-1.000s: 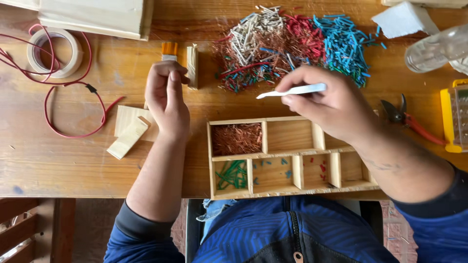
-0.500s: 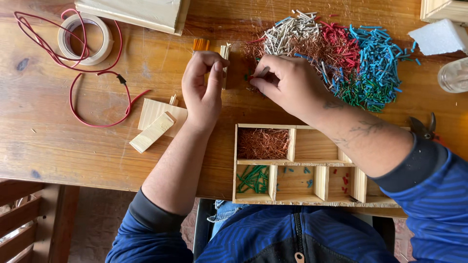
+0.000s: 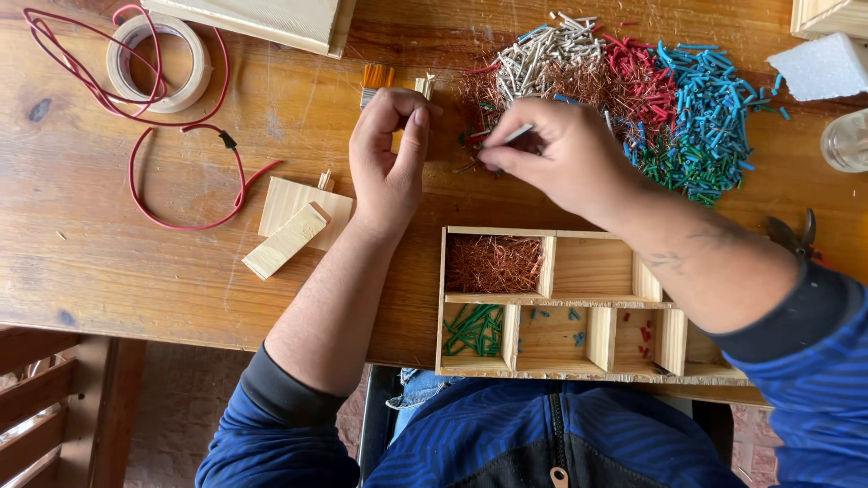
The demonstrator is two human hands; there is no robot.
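Although my right forearm crosses the wooden tray [image 3: 551,370] and covers its far right compartments, I can see the wooden surface [image 3: 136,271] under everything and most of the tray's cells: copper strands [image 3: 493,264] fill the upper left one, green bits lie in the lower left, and a few blue and red bits lie in the cells beside it. Beyond the tray, the pile of cut wire pieces [image 3: 651,99] spreads in grey, red, blue and green, with copper fuzz at its near edge; my right hand [image 3: 551,154] hides part of that edge. This hand is closed narrow, pinching a thin pale piece [image 3: 517,135] between thumb and fingertips, right at the pile's near-left side. What exactly the piece is, I cannot tell.

My left hand [image 3: 389,154] rests just beside it, fingers curled loosely; whether it holds anything is hidden by its own fingers. Behind it an orange-bristled brush [image 3: 376,78] peeks out, mostly covered.

To the left lie a red cable [image 3: 181,145] looping through a roll of tape [image 3: 161,61], and two small wood blocks [image 3: 294,226] touching each other. A board at the top, a white foam block [image 3: 821,67], a clear jar [image 3: 848,140] and pliers [image 3: 794,237] are all cut off or partly hidden.
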